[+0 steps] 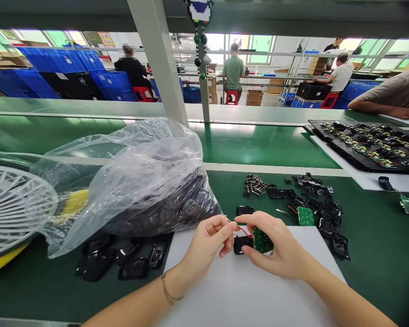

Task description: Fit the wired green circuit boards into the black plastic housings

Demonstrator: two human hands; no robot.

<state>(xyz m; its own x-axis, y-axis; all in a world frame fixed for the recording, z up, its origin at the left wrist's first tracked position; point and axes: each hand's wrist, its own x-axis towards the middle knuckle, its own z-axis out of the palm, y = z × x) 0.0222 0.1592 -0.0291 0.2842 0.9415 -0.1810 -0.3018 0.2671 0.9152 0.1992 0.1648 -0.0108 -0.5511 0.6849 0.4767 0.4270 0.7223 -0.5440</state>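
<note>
My right hand (278, 247) grips a small green circuit board (261, 240) together with a black plastic housing (240, 244), just above a white sheet (245, 290) on the green bench. My left hand (209, 238) pinches a thin red wire (244, 231) that runs from the board. Both hands meet over the far edge of the sheet. Another green circuit board (305, 216) lies just beyond my right hand among loose black plastic parts (323, 209).
A clear plastic bag (146, 181) full of black parts sits to the left, with black shells (122, 261) in front of it. A white fan guard (10, 204) is at far left. A black tray of boards (368, 145) lies at right. Other people sit at benches behind.
</note>
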